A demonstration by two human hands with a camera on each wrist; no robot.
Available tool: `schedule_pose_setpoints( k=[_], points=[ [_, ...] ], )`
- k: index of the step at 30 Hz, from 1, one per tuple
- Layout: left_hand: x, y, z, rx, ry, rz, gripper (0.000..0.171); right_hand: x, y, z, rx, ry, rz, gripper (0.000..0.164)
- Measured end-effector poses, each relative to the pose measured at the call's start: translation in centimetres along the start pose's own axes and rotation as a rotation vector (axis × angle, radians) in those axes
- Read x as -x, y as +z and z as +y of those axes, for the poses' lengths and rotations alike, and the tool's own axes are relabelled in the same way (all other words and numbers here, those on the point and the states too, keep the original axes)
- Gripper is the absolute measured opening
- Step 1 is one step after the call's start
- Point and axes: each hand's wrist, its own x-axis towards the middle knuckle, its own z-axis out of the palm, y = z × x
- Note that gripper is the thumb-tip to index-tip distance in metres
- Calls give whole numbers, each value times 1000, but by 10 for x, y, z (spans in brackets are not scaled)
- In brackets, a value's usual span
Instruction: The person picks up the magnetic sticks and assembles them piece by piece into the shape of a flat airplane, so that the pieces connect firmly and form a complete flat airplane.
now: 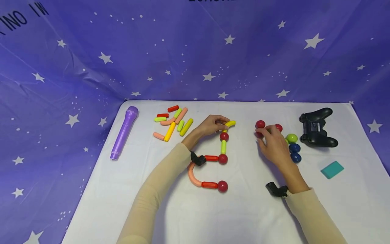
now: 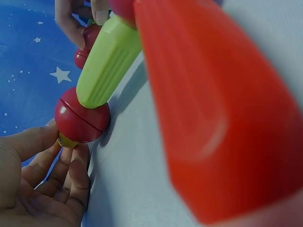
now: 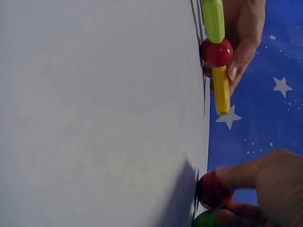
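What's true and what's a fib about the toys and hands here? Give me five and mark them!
1. The left hand pinches a curved yellow stick. True.
2. The right hand holds a blue ball. False: its fingers are on a red ball.
3. In the head view, the purple microphone lies on the left side of the table. True.
4. The teal block sits on top of the black controller. False: the block lies on the table, apart from the controller.
5. A lime stick stretches between two red balls. True.
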Motion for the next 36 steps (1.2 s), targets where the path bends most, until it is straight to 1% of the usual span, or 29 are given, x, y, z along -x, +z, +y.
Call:
schedule_pose_setpoints(
  k=[2,5,10,12,15,21,24,30,33,34,36],
  points=[
    [0,0,0,0,4,1,36,-4,2,-1,25,-8,-23,36],
    [-1,2,-1,-4,12,0,35,-12,8,-7,22,-8,-62,36],
    [-1,5,-2,-17,16,-11,35,-30,22,-15,-135,56,-169,35],
    [-1,5,-2,-19,18,-17,35,-38,28,-16,-198,81,-186,35],
    [-2,6,-2,-26,28,-23,35,-46,33,-14,-252,93,-191,34],
    [-2,3,-2,-43,34,-19,35,-57,36,-9,-295,57,-225,36],
    [-1,3,0,-50,35,-17,34,-60,34,-8,-311,41,-249,38],
    [0,3,1,-38,46,-4,34,-64,32,-6,-308,12,-279,41],
    [5,2,-1,-49,46,2,35,-66,34,-6,-301,8,-299,40],
    [8,1,-2,-69,49,8,35,-66,34,-6,-298,9,-307,40],
    [21,-3,-4,-136,58,23,35,-66,35,-6,-298,16,-323,39]
  ],
)
